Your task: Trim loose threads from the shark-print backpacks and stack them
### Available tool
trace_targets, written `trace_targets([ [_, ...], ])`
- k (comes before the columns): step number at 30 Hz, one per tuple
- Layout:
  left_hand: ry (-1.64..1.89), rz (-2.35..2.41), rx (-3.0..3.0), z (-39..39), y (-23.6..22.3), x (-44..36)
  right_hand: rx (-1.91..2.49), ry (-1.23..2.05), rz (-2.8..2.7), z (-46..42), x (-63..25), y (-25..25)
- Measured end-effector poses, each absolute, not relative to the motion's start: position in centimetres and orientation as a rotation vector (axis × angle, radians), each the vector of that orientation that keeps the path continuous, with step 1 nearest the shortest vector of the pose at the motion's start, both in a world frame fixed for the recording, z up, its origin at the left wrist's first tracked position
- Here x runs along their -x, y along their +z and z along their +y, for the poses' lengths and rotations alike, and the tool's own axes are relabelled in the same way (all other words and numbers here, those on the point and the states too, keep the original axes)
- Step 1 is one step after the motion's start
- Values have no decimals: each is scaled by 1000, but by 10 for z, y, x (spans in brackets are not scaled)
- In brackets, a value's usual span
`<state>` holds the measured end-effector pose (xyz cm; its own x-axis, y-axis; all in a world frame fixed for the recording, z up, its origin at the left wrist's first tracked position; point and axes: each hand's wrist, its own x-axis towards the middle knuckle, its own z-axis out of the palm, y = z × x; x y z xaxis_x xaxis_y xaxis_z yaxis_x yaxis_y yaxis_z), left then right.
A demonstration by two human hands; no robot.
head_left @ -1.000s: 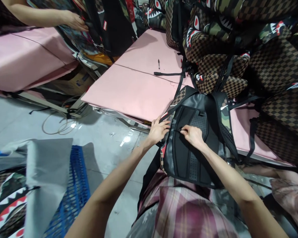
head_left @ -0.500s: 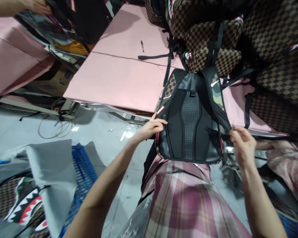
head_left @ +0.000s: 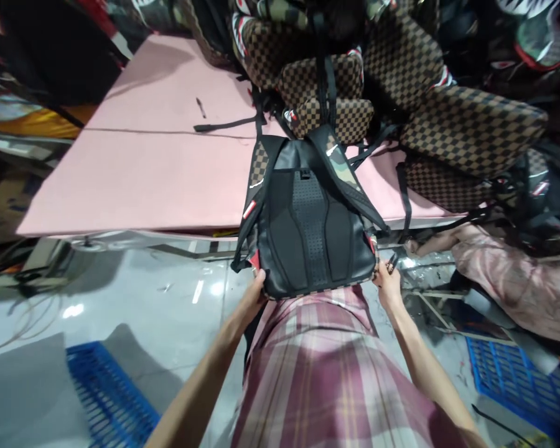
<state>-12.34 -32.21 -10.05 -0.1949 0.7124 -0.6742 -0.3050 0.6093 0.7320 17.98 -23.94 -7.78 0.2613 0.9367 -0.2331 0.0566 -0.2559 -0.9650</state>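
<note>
A backpack point(head_left: 287, 242) lies with its black padded back panel facing up, its top on the pink table and its bottom edge hanging over toward my body. Its two shoulder straps, patched with brown check and camouflage, curve down over the sides. My left hand point(head_left: 257, 289) grips the lower left corner, with the fingers mostly hidden beneath. At the lower right corner, my right hand point(head_left: 386, 278) is closed on the bag's edge. A small dark item, possibly a strap end, sticks up by its fingers; I cannot make it out.
Several checked backpacks point(head_left: 466, 124) are heaped on the right of the pink table point(head_left: 158, 186). A dark pen-like object point(head_left: 200, 107) lies farther back. A blue plastic crate point(head_left: 107, 398) is on the floor at left. Another person's sleeve point(head_left: 499, 267) shows at right.
My left hand has slid from the left strap down to the bottom corner. My right hand has left the right strap and taken the other corner. The view has swung right.
</note>
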Motion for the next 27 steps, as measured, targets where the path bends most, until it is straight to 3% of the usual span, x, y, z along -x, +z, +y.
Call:
trace_targets([
  [7, 953, 1340, -396, -291, -65, 90, 1513, 817, -1126, -242, -194, -42],
  [16, 934, 1326, -439, -290, -45, 35, 1652, 350, -2032, -310, -129, -72],
  [27, 984, 1604, -454, -294, -73, 55, 1247, 368, -2187, -302, -106, -62],
])
